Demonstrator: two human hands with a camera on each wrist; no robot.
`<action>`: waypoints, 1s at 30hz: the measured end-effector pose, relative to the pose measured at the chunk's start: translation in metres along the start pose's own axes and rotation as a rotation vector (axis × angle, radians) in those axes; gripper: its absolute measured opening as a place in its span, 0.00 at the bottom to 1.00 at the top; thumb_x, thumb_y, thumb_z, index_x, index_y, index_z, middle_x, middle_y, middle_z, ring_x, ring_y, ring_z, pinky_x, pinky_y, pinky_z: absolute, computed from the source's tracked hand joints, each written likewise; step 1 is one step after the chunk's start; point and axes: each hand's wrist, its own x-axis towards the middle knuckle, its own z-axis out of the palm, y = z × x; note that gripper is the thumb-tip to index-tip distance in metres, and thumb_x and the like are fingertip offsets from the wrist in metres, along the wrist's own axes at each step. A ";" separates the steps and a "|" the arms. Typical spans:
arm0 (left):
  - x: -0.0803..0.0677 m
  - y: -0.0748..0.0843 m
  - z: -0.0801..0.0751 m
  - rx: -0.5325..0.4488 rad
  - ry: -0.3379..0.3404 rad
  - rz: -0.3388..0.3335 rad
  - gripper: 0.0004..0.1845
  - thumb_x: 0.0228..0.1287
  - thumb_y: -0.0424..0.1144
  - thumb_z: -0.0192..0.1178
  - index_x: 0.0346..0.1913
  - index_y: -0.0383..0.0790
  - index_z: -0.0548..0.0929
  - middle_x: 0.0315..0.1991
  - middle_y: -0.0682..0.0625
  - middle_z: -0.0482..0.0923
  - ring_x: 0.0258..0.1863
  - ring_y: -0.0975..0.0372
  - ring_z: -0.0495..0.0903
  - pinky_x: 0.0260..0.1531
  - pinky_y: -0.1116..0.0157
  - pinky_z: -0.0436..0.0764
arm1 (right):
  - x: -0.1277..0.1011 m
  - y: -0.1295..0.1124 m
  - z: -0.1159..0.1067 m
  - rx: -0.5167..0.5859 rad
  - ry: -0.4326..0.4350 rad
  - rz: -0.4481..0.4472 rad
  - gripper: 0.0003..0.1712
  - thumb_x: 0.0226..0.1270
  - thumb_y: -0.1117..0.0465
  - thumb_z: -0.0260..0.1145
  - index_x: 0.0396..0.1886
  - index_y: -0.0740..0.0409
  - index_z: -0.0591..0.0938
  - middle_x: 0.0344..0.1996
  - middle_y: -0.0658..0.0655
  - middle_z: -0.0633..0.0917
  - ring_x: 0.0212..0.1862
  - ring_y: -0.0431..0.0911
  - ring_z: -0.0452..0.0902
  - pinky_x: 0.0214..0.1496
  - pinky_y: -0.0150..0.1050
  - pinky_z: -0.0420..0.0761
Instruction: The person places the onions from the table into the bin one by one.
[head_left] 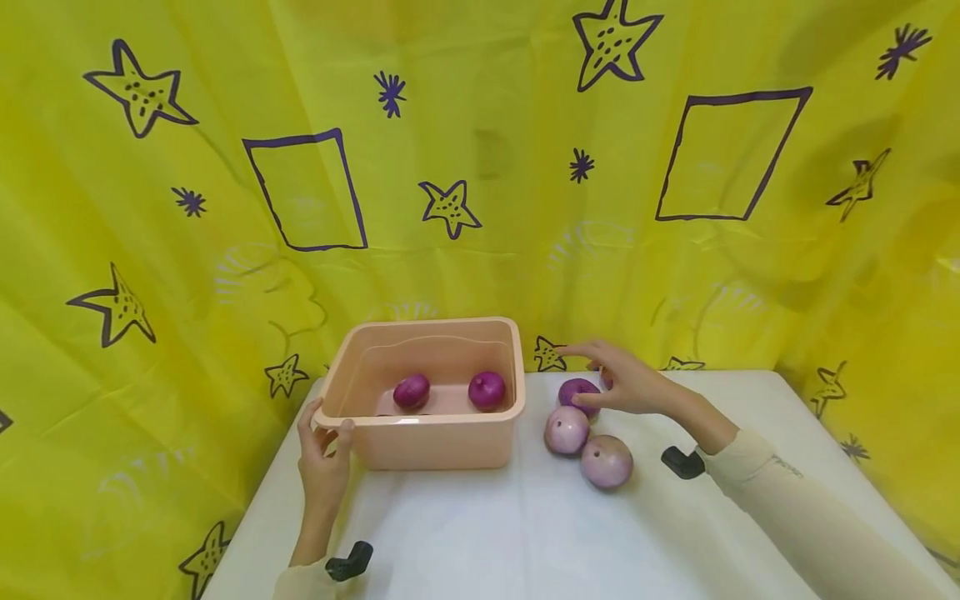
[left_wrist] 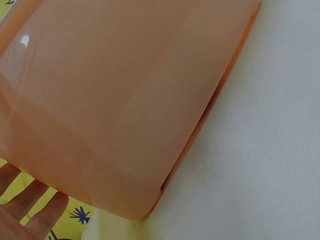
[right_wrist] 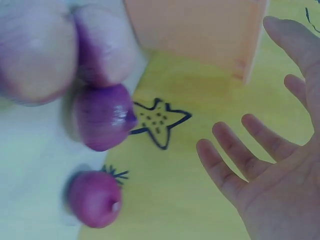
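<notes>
At the near left corner of a peach plastic bin (head_left: pixel 438 446), my left hand (head_left: pixel 324 467) grips the rim, thumb at the front and fingers round the side. Inside lie a red onion (head_left: pixel 412 392) and another red onion (head_left: pixel 487 391); the front wall hides part of the floor. My right hand (head_left: pixel 633 382) hovers over the onions right of the bin, fingers spread and holding nothing. Beneath it are a purple onion (right_wrist: pixel 102 117) and a smaller red onion (right_wrist: pixel 95 199), mostly hidden in the head view. Nearer me sit two paler onions, one (head_left: pixel 566 430) beside the other (head_left: pixel 607 462).
A white-covered table (head_left: pixel 465 533) carries everything. Behind it and at both sides hangs a yellow curtain (head_left: pixel 510 275) with drawn stars and frames, close to the bin's back. Each wrist wears a black device, one on the left (head_left: pixel 349 562) and one on the right (head_left: pixel 682 462).
</notes>
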 end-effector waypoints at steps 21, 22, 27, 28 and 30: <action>0.002 0.000 0.000 -0.018 0.001 0.001 0.35 0.76 0.42 0.59 0.79 0.52 0.56 0.76 0.39 0.64 0.63 0.42 0.75 0.45 0.85 0.72 | -0.079 0.042 0.044 0.232 -0.253 0.187 0.46 0.61 0.53 0.78 0.75 0.54 0.67 0.65 0.68 0.74 0.50 0.55 0.80 0.47 0.48 0.82; 0.002 -0.001 0.000 -0.019 0.003 0.002 0.35 0.76 0.42 0.59 0.79 0.53 0.56 0.76 0.39 0.64 0.63 0.43 0.75 0.45 0.85 0.73 | -0.081 0.043 0.045 0.241 -0.264 0.195 0.46 0.61 0.53 0.78 0.75 0.54 0.67 0.64 0.68 0.74 0.48 0.54 0.80 0.46 0.45 0.82; 0.004 -0.006 0.000 -0.009 0.013 -0.003 0.35 0.76 0.41 0.59 0.79 0.51 0.56 0.75 0.38 0.65 0.62 0.43 0.76 0.45 0.86 0.72 | -0.088 0.046 0.049 0.268 -0.301 0.217 0.44 0.62 0.53 0.77 0.74 0.55 0.67 0.58 0.64 0.76 0.43 0.47 0.80 0.44 0.38 0.82; 0.004 -0.006 0.000 -0.009 0.013 -0.002 0.35 0.76 0.41 0.59 0.79 0.51 0.56 0.75 0.38 0.65 0.63 0.43 0.76 0.45 0.86 0.72 | -0.089 0.047 0.050 0.267 -0.304 0.221 0.43 0.63 0.53 0.77 0.74 0.55 0.68 0.57 0.64 0.76 0.43 0.46 0.80 0.44 0.38 0.82; 0.004 -0.005 -0.001 -0.006 0.010 0.002 0.35 0.76 0.41 0.58 0.79 0.51 0.56 0.76 0.38 0.64 0.63 0.42 0.75 0.44 0.86 0.72 | -0.090 0.048 0.050 0.252 -0.302 0.225 0.41 0.63 0.52 0.77 0.72 0.54 0.69 0.56 0.61 0.77 0.42 0.44 0.79 0.45 0.38 0.82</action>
